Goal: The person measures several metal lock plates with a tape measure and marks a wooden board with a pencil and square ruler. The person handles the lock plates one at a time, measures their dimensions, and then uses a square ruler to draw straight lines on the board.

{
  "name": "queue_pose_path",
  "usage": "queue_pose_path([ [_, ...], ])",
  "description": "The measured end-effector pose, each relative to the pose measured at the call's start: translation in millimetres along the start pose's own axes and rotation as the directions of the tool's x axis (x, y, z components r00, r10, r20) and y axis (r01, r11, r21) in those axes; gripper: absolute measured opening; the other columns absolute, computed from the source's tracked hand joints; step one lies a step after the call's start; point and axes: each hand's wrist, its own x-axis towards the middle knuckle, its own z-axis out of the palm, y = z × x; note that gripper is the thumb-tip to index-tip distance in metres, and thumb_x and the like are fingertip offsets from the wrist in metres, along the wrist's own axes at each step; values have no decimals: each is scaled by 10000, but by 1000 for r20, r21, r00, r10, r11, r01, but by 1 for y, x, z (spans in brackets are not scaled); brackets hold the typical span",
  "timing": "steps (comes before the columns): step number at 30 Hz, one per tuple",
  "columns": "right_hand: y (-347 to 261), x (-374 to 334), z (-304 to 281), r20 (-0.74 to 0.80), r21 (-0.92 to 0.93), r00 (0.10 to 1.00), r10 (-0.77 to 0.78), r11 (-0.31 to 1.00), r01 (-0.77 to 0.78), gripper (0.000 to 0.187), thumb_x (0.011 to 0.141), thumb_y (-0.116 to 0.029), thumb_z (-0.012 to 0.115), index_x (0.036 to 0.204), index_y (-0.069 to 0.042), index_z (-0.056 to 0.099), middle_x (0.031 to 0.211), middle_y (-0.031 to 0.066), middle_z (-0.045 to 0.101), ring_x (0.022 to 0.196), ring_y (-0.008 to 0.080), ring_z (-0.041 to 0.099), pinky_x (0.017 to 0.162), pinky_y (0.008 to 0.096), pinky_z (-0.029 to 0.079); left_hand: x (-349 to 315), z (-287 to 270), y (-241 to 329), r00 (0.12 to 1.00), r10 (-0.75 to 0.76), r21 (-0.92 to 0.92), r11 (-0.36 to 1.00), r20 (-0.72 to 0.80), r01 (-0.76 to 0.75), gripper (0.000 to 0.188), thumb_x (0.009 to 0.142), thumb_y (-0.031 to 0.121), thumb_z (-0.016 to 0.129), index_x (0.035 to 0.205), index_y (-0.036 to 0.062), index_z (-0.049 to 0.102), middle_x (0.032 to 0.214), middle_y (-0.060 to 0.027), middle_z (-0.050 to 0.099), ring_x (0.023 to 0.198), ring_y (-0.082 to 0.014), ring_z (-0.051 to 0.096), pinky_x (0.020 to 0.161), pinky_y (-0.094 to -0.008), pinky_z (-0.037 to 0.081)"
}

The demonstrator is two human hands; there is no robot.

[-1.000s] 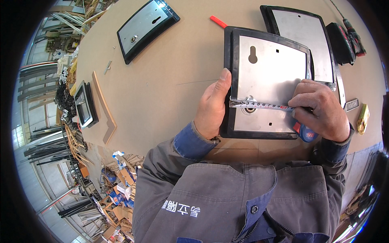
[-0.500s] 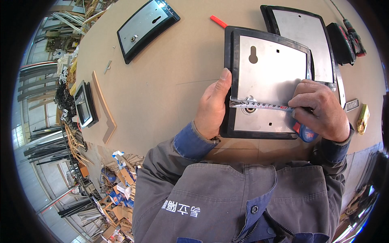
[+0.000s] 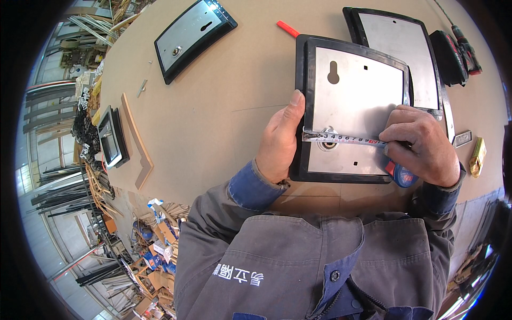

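Observation:
A metal panel in a black frame [image 3: 354, 90] is held up in front of me, with a keyhole-shaped slot, small square holes and a round lock fitting [image 3: 328, 145]. My left hand [image 3: 280, 140] grips its left edge, thumb along the frame and the other fingers hidden behind. My right hand [image 3: 421, 141] is closed on a blue and red tape measure [image 3: 404, 176] at the panel's right side. The tape blade [image 3: 346, 139] is drawn straight across the lower part of the panel, over the lock fitting, its end at the left frame.
Another framed panel [image 3: 397, 58] lies behind at right, beside a black and red cordless drill [image 3: 466, 50]. A similar panel [image 3: 192, 37] lies far left. A red marker-like stick [image 3: 288, 28], a notched wooden strip [image 3: 136, 144] and a yellow packet [image 3: 478, 157] rest on the table [image 3: 213, 133].

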Motion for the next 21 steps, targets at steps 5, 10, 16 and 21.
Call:
queue_pose_path([
  [5,2,1,-1,-6,20,1000,-30,999,30,129,824,-38,697,902,25,777,855,122,680,804,267,655,749,386,562,0,-2,1,1000,-5,15,1000,19,4,645,1133,523,465,1334,-71,617,1205,-162,741,1011,-189,763,883,-313,631],
  [10,4,0,-10,4,152,999,43,987,-43,132,822,-26,700,916,36,767,856,124,671,797,275,656,755,379,555,1,0,2,998,9,-46,999,65,-6,661,1131,526,468,1361,-81,594,1231,-175,735,1058,-205,761,917,-327,632],
  [16,5,0,-9,12,123,1000,15,992,-16,131,826,-23,697,920,43,760,864,132,667,814,291,657,765,383,549,0,3,4,1000,6,-31,1000,15,-6,622,1144,489,459,1354,-78,607,1231,-164,735,1054,-198,751,917,-312,616],
  [21,-3,2,-5,14,30,1000,-13,999,13,110,827,-22,698,907,39,741,855,138,646,854,309,645,782,402,539,2,0,0,1000,5,-40,999,5,-4,602,1154,473,445,1335,-71,629,1214,-149,739,1029,-182,745,911,-311,601],
])
